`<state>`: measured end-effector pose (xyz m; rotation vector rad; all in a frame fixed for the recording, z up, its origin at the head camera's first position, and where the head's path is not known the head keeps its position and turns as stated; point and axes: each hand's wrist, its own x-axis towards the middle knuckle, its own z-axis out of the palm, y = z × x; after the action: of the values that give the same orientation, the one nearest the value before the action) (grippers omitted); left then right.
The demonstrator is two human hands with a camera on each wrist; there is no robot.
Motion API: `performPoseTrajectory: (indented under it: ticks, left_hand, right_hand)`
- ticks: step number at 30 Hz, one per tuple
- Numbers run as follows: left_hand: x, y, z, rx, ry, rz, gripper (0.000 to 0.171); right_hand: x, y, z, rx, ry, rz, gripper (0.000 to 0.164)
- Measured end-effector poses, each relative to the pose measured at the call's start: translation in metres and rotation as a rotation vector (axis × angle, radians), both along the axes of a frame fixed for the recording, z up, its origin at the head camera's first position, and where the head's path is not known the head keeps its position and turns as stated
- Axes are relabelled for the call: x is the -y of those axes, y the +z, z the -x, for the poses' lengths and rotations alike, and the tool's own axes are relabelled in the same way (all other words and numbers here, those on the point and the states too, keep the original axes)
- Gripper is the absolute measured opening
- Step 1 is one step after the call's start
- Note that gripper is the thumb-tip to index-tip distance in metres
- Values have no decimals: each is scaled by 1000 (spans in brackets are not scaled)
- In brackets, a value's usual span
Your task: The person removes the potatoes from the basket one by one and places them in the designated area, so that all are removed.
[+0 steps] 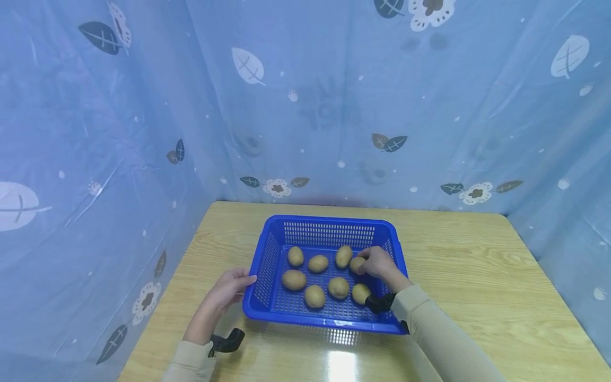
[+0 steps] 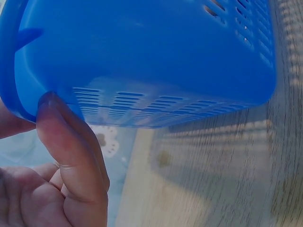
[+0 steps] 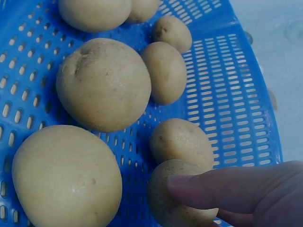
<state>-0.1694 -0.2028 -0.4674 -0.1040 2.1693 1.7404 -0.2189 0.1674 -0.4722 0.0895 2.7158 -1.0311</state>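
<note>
A blue plastic basket with slotted walls holds several potatoes spread over its floor. At its left rim, my left hand pinches the edge, thumb on top; in the left wrist view a finger presses the outer wall from below the rim. My right hand reaches inside on the right and grips one potato. The right wrist view shows the thumb lying across that potato, close beside another potato. The fingers on its far side are mostly hidden there.
The basket stands on a light wooden table. Blue patterned curtains hang behind the table and at both sides. A black strap mount sits on the left wrist, another on the right, above a potato.
</note>
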Motion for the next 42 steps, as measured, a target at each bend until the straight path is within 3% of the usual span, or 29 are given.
performPoseTrajectory:
  ticks: [9, 18, 29, 42]
  left_hand:
    - [-1, -3, 0, 7, -1, 0, 30]
    - [2, -3, 0, -3, -31, -7, 32]
    - [1, -2, 0, -2, -16, -7, 31]
    - [2, -1, -2, -17, -52, -45, 35]
  right_hand:
    - [-1, 1, 0, -3, -18, 30, 45]
    - [0, 2, 0, -7, -48, 137, 49]
    - [-5, 3, 3, -37, -50, 297, 53]
    - [-9, 15, 1, -103, -28, 431, 53]
